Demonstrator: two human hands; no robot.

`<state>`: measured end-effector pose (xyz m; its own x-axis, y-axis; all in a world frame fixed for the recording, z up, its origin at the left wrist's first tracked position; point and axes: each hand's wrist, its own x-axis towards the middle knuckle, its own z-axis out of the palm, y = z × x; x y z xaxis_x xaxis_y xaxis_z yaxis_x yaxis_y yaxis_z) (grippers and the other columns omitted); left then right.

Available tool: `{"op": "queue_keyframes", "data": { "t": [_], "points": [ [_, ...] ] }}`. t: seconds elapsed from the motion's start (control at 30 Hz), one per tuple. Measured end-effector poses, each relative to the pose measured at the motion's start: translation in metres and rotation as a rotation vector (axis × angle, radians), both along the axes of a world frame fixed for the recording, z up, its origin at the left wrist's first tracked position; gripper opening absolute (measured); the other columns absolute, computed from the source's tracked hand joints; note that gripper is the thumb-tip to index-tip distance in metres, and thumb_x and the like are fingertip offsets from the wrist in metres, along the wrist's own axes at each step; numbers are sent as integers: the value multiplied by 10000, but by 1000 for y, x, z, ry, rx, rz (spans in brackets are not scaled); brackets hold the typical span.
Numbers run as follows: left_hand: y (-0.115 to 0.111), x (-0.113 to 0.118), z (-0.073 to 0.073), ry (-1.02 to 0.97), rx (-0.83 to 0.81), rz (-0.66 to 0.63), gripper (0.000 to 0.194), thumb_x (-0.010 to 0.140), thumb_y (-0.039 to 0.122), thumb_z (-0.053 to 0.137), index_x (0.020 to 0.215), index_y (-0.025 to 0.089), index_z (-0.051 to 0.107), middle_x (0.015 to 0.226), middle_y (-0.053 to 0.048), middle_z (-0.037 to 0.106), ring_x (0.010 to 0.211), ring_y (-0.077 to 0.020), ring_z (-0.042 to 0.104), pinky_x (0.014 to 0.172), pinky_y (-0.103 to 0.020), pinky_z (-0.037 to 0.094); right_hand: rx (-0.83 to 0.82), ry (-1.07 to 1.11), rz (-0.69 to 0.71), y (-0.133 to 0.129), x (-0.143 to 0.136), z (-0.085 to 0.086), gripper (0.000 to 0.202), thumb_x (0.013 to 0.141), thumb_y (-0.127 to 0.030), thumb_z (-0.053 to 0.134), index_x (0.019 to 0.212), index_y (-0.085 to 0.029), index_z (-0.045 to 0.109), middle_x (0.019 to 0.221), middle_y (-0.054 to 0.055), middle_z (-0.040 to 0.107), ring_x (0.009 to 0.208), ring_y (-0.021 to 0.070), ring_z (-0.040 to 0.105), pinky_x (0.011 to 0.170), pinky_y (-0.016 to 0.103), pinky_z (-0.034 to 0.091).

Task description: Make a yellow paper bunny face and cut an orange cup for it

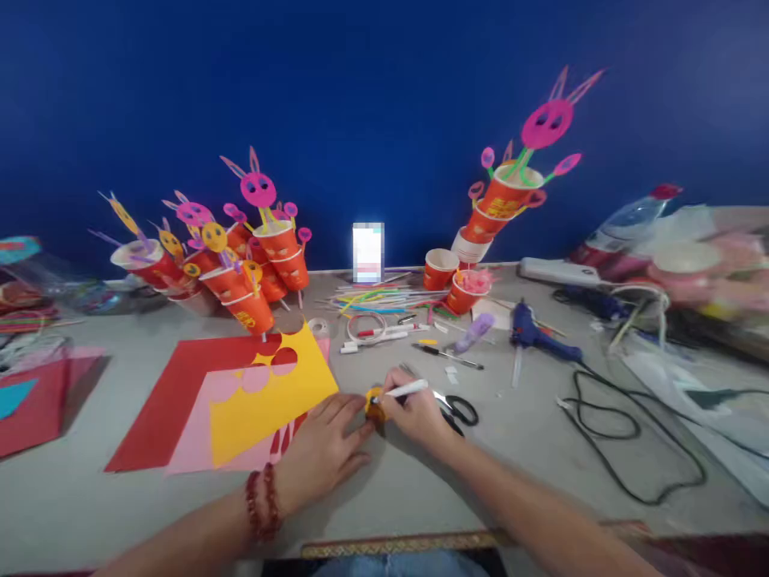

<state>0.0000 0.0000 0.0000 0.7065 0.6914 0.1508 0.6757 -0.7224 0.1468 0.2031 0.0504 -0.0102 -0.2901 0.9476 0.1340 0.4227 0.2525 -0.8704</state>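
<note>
Yellow disc point(371, 411) | mid-bench point(510, 425), between front and back edges | looks cut out, marking apparently unfinished, remainder unclear | right hand point(417, 413) pinches white marker point(409, 389) over it | left hand point(328, 441) spread flat alongside

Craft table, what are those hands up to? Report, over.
Right hand holds white marker to small yellow disc. Left hand open, beside disc. Black-handled scissors close by, partly hidden by right hand.
</note>
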Motion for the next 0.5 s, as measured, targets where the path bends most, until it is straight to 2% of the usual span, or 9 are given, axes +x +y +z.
{"op": "queue_keyframes", "data": {
  "t": [0.2, 0.33, 0.5],
  "points": [
    [0, -2, 1, -2, -2, 11, 408, 915, 356, 643, 1282, 195, 565, 1356, -151, 527, 1238, -333, 502, 1035, -537, 455, 21, 1, -17, -1, 1, -5, 109, 766, -189, 514, 664, -223, 495, 585, -32, 518, 554, 145, 459, 536, 253, 315],
    [0, -1, 2, -8, -2, 6, 396, 923, 356, 630, 1279, 195, 569, 1359, -149, 521, 1239, -327, 498, 1038, -529, 453, 18, 31, 0, 0, 1, -4, 113, 767, -173, 520, 665, -221, 515, 606, -28, 549, 563, 145, 483, 544, 252, 334],
    [0, -1, 3, -21, -4, -4, 389, 928, 365, 622, 1271, 189, 576, 1355, -155, 524, 1228, -328, 503, 1029, -531, 457, 6, 38, -16, -1, 1, -4, 106, 759, -169, 524, 668, -219, 506, 588, -38, 517, 554, 138, 461, 529, 248, 319]
  ]
}}
